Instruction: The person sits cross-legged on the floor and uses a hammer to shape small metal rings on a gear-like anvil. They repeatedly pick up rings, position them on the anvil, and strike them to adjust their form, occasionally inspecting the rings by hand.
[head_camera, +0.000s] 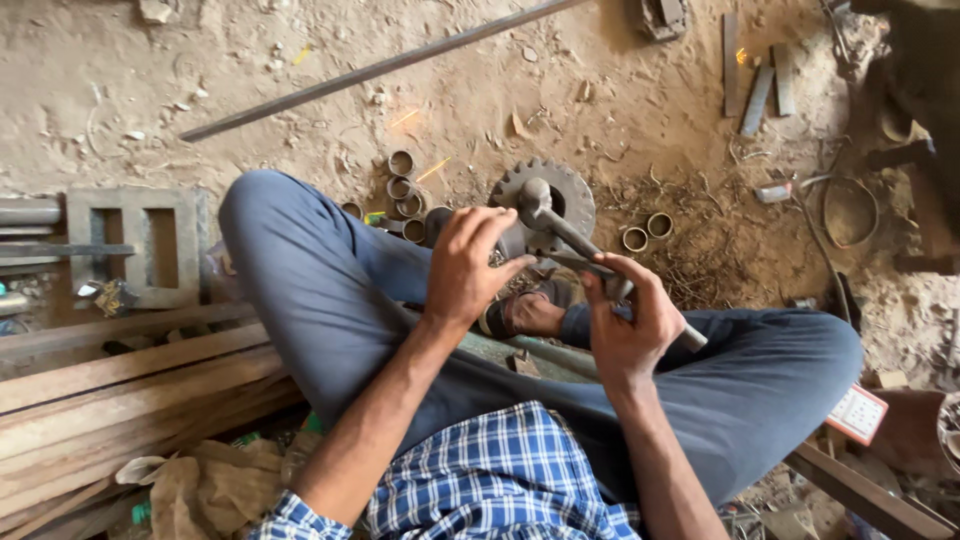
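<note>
Sandy workshop floor; hammer (585, 250) in right hand (630, 320), gear (560, 200) beyond.

A small white card (857, 413) with red edging lies beside the right knee.

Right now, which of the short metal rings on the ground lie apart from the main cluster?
The two rings right of the toothed gear, side by side on the dirt; the others bunch left of it, beside the left hand.

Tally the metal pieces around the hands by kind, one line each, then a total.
Short metal rings on the ground: 7 that I can make out
Toothed gear wheel: 1
Hammer, in the right hand: 1
Dark cylinder under the left hand: 1
Long steel bar: 1
Total: 11
</note>
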